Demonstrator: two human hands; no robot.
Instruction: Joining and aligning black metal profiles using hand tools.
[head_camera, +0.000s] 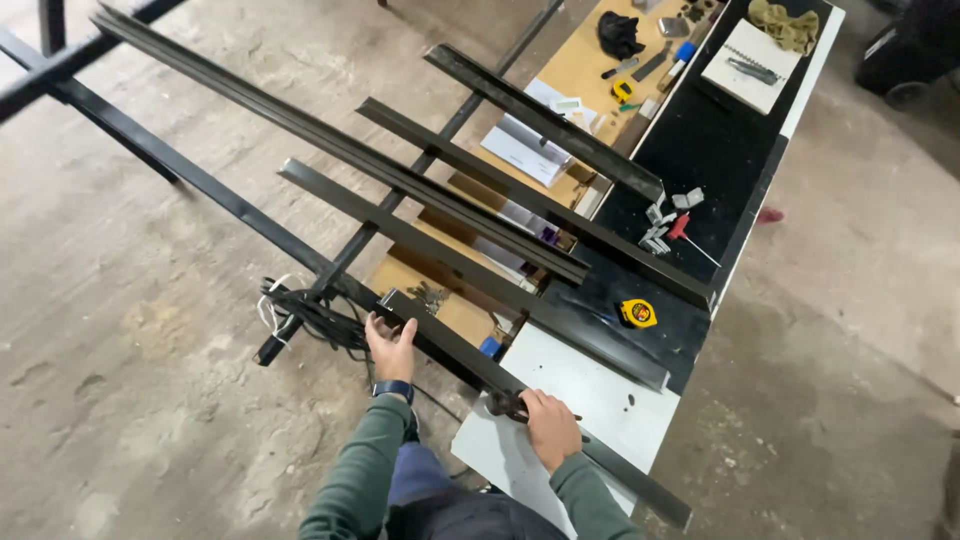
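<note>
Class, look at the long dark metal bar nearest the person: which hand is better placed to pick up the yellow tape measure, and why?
Probably the right hand. It rests on the dark metal bar over the white tabletop, nearer the yellow tape measure; the left hand grips the bar's end beyond the table edge.

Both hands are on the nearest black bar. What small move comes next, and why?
Probably steady the bar with the left hand and squeeze the clamp-like tool under the right hand: the bar overhangs the table edge, unsupported there.
</note>
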